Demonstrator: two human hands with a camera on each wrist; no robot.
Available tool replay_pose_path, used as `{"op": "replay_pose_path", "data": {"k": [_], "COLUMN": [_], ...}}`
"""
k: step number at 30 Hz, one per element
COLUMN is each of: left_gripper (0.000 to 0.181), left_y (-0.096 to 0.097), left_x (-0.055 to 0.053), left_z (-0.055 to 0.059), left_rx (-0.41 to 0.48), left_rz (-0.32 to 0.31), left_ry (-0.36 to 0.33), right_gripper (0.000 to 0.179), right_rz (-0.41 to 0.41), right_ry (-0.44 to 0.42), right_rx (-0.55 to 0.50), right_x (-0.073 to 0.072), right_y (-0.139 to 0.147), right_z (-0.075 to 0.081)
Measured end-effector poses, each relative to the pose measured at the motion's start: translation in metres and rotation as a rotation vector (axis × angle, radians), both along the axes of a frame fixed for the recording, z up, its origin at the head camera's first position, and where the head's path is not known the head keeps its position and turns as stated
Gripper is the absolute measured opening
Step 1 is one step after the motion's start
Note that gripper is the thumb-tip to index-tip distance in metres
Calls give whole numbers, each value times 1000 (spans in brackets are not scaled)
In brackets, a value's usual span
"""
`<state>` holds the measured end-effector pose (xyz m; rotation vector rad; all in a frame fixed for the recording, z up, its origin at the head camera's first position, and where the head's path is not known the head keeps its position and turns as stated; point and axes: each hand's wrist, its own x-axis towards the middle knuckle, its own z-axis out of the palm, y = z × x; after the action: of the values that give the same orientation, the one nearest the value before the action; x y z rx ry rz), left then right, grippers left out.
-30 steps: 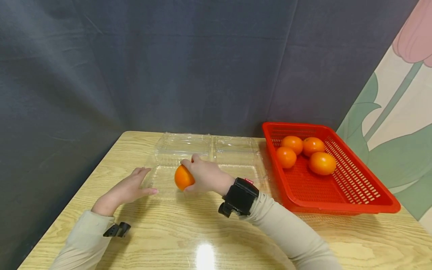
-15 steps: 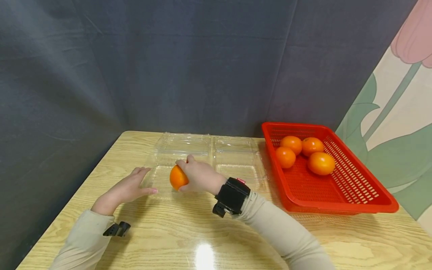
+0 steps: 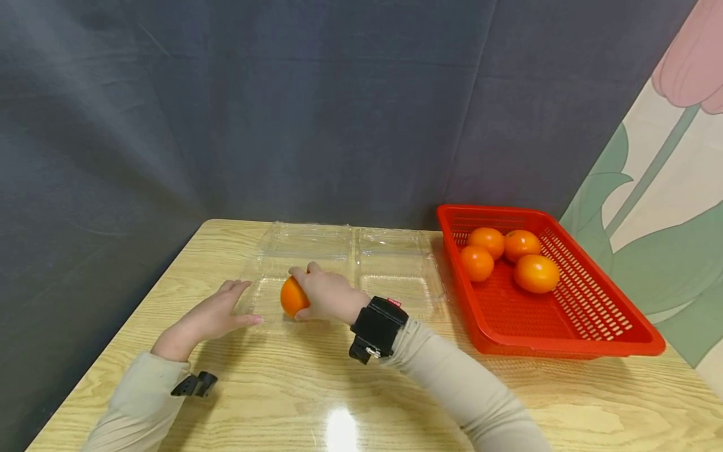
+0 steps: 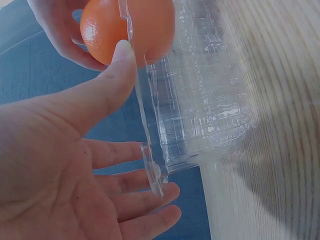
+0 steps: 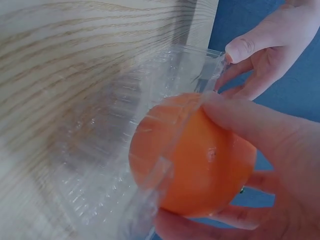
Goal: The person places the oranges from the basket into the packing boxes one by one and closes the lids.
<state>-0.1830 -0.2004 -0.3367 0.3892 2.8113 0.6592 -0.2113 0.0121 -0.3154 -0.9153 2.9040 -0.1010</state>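
My right hand [image 3: 333, 295] grips an orange [image 3: 294, 297] from above and the right, fingers and thumb spread round it. In the right wrist view the orange [image 5: 200, 155] sits partly below the rim of a clear plastic clamshell box [image 5: 105, 150]. The box [image 3: 395, 285] lies on the table with its lid [image 3: 310, 242] folded back. My left hand [image 3: 211, 314] is at the box's left front corner. Seen from the left wrist, its thumb [image 4: 117, 62] touches the rim, and its nearly straight fingers lie along the left side.
A red plastic basket [image 3: 525, 323] stands to the right of the box. Several oranges [image 3: 536, 274] lie in its back left part. The wooden table [image 3: 271, 395] ends at a dark curtain [image 3: 327, 113] behind and at left.
My right hand has moved left and slightly down with the orange, into the left part of the box. The left hand has stayed at the corner.
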Motion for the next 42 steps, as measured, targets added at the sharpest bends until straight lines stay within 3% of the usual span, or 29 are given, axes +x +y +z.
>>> {"op": "replay_pose_path", "data": {"k": [21,34,42], "left_gripper": [90,90,91], "left_y": [1,0,1], "left_x": [2,1,1], "left_z": [0,-1,0], "left_rx": [10,11,11], "left_rz": [-1,-2,3], "left_ry": [11,10,6], "right_gripper": [72,76,69], "right_rz": [18,5,21], "right_ry": [22,-18,12], "right_rx": [39,-10,-71], "right_x": [-4,-5,-5], "right_y": [-8,-12,-16], "right_z": [-12,-13,-17]}}
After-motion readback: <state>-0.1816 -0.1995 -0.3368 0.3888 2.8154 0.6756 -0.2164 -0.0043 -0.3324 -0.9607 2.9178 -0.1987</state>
